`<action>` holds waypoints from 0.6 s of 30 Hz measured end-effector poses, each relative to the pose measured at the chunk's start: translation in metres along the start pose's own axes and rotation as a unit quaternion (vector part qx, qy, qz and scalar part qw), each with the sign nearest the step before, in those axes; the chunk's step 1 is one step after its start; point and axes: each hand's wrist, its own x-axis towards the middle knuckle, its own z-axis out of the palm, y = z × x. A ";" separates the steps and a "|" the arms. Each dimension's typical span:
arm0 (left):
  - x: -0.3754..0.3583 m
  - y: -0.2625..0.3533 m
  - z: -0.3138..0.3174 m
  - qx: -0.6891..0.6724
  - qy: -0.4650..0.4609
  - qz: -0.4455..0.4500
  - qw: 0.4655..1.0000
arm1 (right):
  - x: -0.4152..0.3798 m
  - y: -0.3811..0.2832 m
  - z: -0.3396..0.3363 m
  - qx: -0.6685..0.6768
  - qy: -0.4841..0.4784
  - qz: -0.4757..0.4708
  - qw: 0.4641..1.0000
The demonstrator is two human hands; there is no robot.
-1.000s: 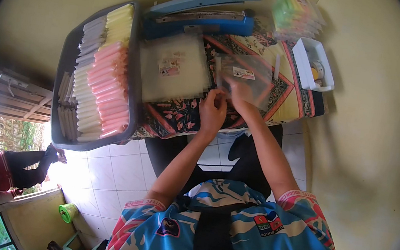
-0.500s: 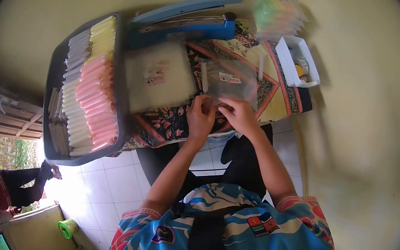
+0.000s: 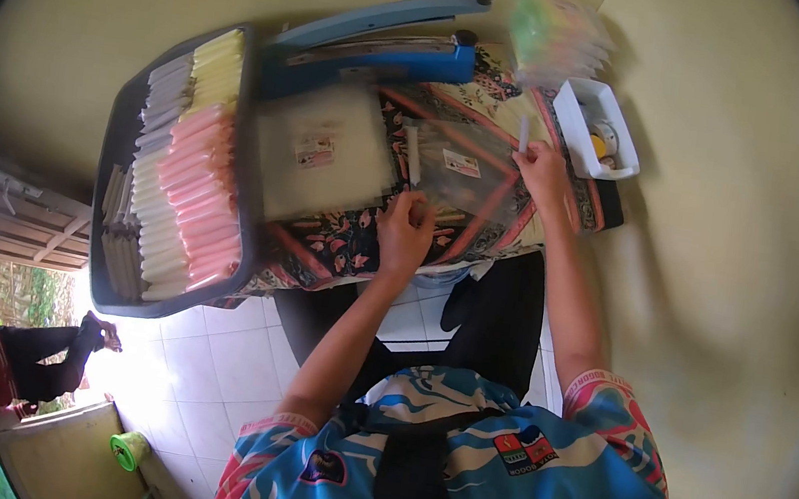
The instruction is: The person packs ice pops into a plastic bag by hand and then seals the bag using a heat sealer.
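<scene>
A clear plastic bag (image 3: 473, 191) with a small printed label lies flat on the patterned cloth. My left hand (image 3: 404, 235) is closed at the bag's near left corner, its fingertips pinched there. A slim white stick (image 3: 413, 155) lies along the bag's left side. Farther right, my right hand (image 3: 543, 176) has its fingers closed on the lower end of another slim white stick (image 3: 524, 131), beside the bag's right edge. Left of my left hand is a stack of clear bags (image 3: 316, 193), the top one bearing a label.
A dark tray (image 3: 101, 256) of wrapped pink, yellow, white and grey sticks stands at left. Behind the stack is a blue heat sealer (image 3: 384, 61), its arm raised. A white box (image 3: 574, 121) and colourful filled packets (image 3: 556, 38) sit at right. Another person (image 3: 42, 359) is at far left.
My right hand has moved away from my left hand, up and right to the white stick at the bag's right side. My left hand stays at the bag's near corner.
</scene>
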 end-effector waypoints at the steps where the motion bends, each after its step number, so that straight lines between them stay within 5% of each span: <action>1: 0.001 0.001 -0.001 0.007 -0.004 0.001 1.000 | 0.003 0.007 0.005 -0.005 0.007 -0.007 1.000; 3: 0.002 0.001 0.000 0.011 -0.010 0.001 1.000 | 0.007 0.014 0.007 -0.017 0.021 -0.021 0.999; 6: 0.001 0.000 0.000 0.005 -0.016 -0.004 1.000 | -0.002 0.018 -0.015 0.213 -0.034 0.158 0.963; 8: 0.001 0.004 -0.002 0.004 -0.013 -0.004 1.000 | -0.020 0.032 -0.027 0.212 0.003 0.096 0.972; 14: 0.002 0.003 -0.001 -0.006 0.013 0.048 0.999 | -0.134 -0.035 -0.086 0.302 -0.144 0.032 0.942; 18: 0.003 0.012 -0.003 -0.027 -0.019 -0.022 0.999 | -0.181 -0.050 -0.066 0.319 -0.213 0.074 0.921</action>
